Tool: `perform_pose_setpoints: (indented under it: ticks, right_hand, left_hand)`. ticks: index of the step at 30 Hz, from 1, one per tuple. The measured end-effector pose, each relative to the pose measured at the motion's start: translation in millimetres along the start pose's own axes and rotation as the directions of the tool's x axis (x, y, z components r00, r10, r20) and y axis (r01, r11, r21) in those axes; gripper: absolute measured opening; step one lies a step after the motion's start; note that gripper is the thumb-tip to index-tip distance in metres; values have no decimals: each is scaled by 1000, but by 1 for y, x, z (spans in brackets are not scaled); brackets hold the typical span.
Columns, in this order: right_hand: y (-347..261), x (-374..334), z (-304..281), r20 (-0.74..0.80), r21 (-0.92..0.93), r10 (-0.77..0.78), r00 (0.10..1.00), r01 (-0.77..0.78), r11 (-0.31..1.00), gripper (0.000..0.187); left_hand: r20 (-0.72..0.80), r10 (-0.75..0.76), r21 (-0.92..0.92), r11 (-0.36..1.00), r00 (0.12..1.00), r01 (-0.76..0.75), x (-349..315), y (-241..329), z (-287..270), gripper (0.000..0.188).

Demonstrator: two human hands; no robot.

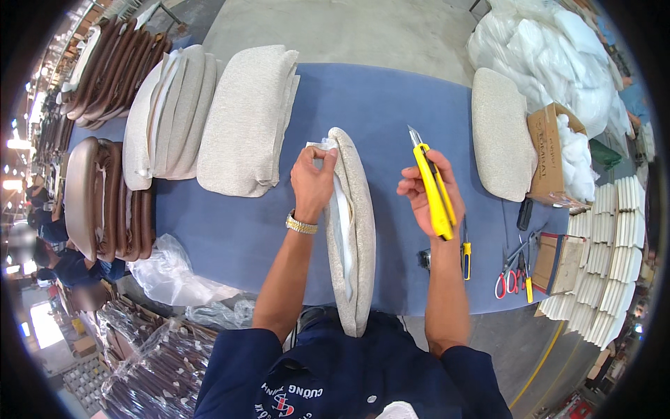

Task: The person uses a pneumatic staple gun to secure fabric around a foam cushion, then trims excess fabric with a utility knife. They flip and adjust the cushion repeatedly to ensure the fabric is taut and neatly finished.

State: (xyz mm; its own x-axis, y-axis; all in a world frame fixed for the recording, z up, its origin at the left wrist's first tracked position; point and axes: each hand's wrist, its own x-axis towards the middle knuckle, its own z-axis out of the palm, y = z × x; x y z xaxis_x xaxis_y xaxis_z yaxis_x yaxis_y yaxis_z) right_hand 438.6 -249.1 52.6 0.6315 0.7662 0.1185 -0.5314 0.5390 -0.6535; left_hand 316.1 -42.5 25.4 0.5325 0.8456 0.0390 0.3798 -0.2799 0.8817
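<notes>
Head view: left hand [312, 180] pinches white lining at the upright beige fabric cushion [354, 230]; right hand [427, 192] grips a yellow utility knife [433, 187], blade out, not yet cutting.

Cushion on edge at the blue felt-covered table [391, 98] centre.
Beige fabric seat cushion [352, 230] stands between both hands; stacked beige cushions [209, 119] at ten o'clock, lone oval beige cushion [499, 140] at two (cardboard box [548, 150] beside it), red-handled scissors [508, 276] at four.

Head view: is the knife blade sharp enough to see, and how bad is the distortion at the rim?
Head view: the yellow utility knife in the right hand is crisp, blade visible; the blue table edge bows; rim vignettes black; far left is glary and blurred.
</notes>
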Motion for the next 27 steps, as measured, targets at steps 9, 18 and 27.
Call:
perform_pose_setpoints:
  ticks: [9, 18, 27]
  right_hand:
    - [45, 21, 27, -39, -753, -226, 973, 120, 647, 45]
    - [50, 33, 52, 95, -959, -229, 969, 151, 239, 40]
    - [50, 35, 56, 181, -974, -204, 962, 205, 98, 38]
  left_hand:
    - [50, 24, -27, 999, 998, -22, 3, 3, -6, 30]
    - [54, 33, -63, 998, 998, -29, 4, 8, 2, 30]
    - [19, 69, -84, 994, 997, -68, 4, 5, 8, 30]
